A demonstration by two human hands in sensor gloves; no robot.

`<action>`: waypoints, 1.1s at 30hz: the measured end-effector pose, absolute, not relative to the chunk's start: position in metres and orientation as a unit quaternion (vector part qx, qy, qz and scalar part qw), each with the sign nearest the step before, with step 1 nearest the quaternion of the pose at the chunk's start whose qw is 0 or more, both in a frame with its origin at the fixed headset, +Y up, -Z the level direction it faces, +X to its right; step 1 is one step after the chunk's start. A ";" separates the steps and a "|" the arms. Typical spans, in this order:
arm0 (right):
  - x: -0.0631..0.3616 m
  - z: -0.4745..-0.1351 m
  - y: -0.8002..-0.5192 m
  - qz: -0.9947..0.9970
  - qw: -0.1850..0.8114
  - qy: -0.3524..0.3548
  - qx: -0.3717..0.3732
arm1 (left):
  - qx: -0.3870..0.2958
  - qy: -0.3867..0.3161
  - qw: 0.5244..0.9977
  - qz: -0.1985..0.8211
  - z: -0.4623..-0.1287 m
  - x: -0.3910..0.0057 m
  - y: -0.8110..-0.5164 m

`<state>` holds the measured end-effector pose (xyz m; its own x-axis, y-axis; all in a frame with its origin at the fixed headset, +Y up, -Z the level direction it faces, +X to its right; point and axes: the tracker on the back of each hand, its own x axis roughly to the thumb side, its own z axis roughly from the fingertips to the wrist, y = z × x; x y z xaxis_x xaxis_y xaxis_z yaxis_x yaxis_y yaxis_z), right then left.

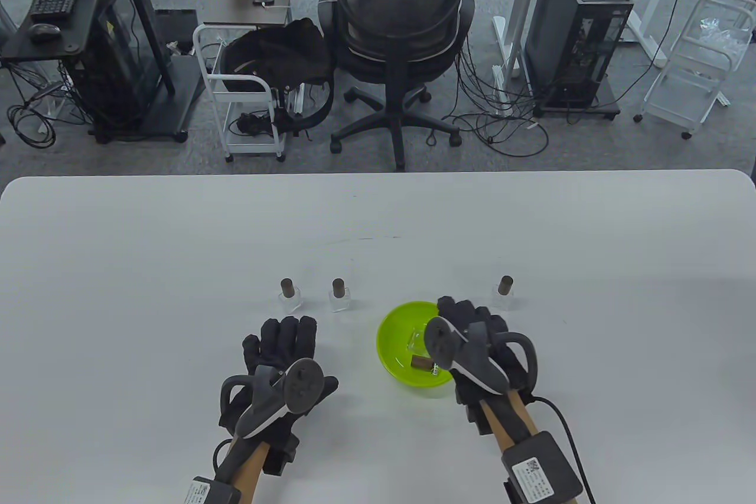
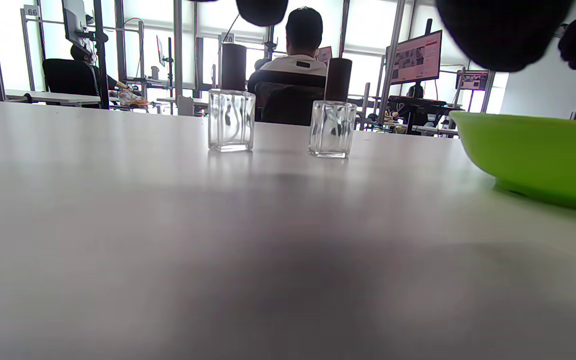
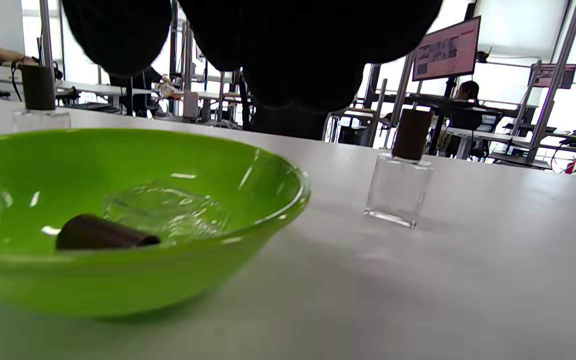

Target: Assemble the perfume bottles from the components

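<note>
Black-gloved left hand [image 1: 282, 350] flat on table [image 1: 118, 267], right hand [image 1: 472, 332] over bowl [image 1: 393, 344].

A white, rounded-corner table [image 1: 177, 232] carries all items. Three square clear glass bottles with brown cylindrical caps stand upright on it: two near each other at centre-left [image 1: 289, 295] [image 1: 339, 295], one apart at right [image 1: 504, 292]. A lime-green plastic bowl [image 1: 391, 350] sits between the groups.
</note>
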<state>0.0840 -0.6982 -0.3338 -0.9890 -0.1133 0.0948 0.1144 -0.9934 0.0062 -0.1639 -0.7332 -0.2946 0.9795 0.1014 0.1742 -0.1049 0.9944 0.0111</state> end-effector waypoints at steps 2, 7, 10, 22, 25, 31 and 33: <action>0.068 -0.335 -0.707 -0.995 0.084 -0.015 -0.058 | 0.010 -0.087 0.995 0.051 -0.294 -0.164 -0.734; 0.053 -0.341 -0.726 -0.988 0.147 -0.029 -0.046 | 0.009 -0.087 0.995 0.053 -0.294 -0.164 -0.733; 0.053 -0.346 -0.735 -0.985 0.164 -0.045 -0.034 | 0.008 -0.088 0.995 0.051 -0.294 -0.164 -0.734; 0.052 -0.351 -0.737 -0.986 0.126 -0.094 -0.048 | -0.004 -0.087 0.996 0.035 -0.296 -0.160 -0.739; 0.051 -0.351 -0.738 -0.984 0.129 -0.113 -0.053 | -0.006 -0.087 0.996 0.033 -0.296 -0.159 -0.740; 0.051 -0.355 -0.744 -0.982 0.123 -0.131 -0.052 | -0.004 -0.087 0.996 0.036 -0.296 -0.160 -0.739; 0.050 -0.356 -0.744 -0.982 0.122 -0.133 -0.048 | -0.005 -0.086 0.996 0.037 -0.296 -0.160 -0.739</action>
<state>0.0503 -0.7445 -0.3558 -0.9655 -0.2276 0.1267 0.2531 -0.9347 0.2496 -0.1600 -0.7394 -0.2963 0.9823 0.0749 0.1716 -0.0732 0.9972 -0.0162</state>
